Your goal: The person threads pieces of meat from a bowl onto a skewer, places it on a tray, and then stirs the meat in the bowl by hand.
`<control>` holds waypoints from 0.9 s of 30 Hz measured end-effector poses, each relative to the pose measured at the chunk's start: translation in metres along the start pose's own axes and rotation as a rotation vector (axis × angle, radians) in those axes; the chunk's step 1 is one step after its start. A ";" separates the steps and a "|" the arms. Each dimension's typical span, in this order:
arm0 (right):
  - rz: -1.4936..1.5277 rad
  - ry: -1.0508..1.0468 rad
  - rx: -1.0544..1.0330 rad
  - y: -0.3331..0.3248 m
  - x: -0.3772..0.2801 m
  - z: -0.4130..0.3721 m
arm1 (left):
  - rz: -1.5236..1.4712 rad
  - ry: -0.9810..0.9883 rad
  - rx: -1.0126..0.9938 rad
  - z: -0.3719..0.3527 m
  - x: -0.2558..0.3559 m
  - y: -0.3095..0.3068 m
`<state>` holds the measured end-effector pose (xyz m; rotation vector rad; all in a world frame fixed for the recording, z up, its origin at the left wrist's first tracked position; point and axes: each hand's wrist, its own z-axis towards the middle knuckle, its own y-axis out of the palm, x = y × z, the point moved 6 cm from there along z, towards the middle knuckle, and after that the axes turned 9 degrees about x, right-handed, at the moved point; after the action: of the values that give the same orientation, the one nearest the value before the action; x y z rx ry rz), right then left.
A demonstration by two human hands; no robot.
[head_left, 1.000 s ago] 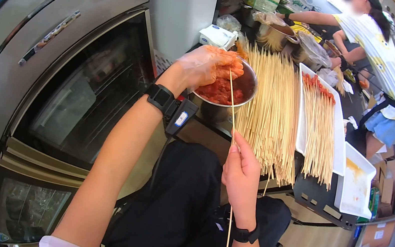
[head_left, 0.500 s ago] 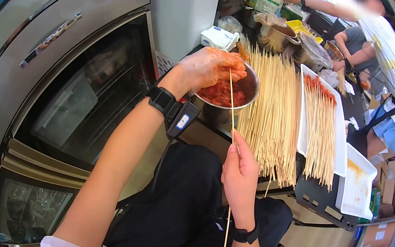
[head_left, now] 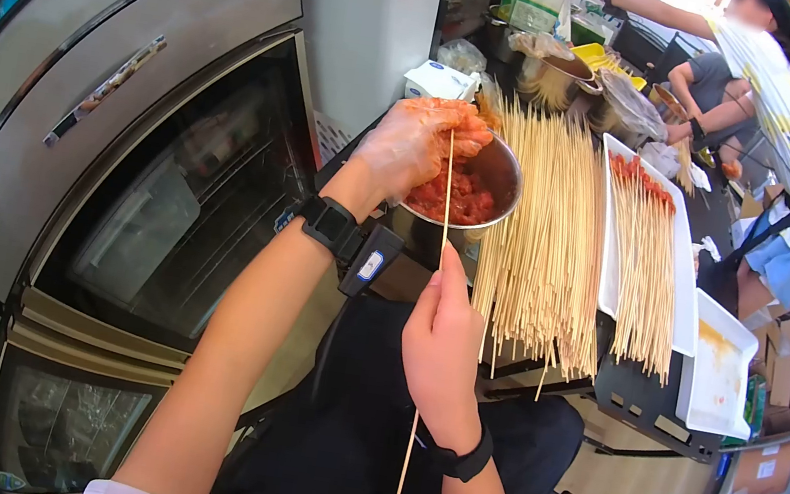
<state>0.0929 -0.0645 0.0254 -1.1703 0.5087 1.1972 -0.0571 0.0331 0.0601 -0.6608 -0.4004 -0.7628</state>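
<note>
My left hand [head_left: 424, 145], in a clear glove smeared orange-red, is over a steel bowl [head_left: 512, 191]. Its fingers are curled together at the upper tip of a bamboo skewer [head_left: 449, 194]; what lies inside them is hidden. Chunks of red, sauced meat [head_left: 457, 198] fill the bowl below. My bare right hand [head_left: 447, 345] grips the skewer around its middle, thumb and forefinger pinching it, and the lower end sticks out below the hand. A wide bundle of bare skewers [head_left: 548, 238] lies right of the bowl.
Right of the bundle, a white tray [head_left: 684, 308] holds skewers with red meat on their ends. A second white tray [head_left: 713, 393] has orange residue. An oven [head_left: 171, 185] stands at left. Pots [head_left: 566, 74] and co-workers [head_left: 767, 117] are at the back.
My right hand has moved left and slightly up along with the skewer, which now stands more upright. My left hand stays over the bowl, fingers curled at the skewer tip.
</note>
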 end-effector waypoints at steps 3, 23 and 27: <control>-0.038 -0.026 0.007 0.008 -0.003 0.003 | -0.901 -0.606 0.144 -0.005 -0.034 0.012; -0.095 -0.111 0.011 0.013 -0.001 0.013 | -1.297 -1.008 0.167 -0.013 -0.050 0.025; -0.164 -0.131 -0.014 0.016 -0.001 0.015 | -1.231 -1.093 0.188 -0.015 -0.046 0.028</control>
<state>0.0743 -0.0532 0.0254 -1.1144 0.3005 1.1285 -0.0650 0.0608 0.0122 -0.5618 -1.9703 -1.4375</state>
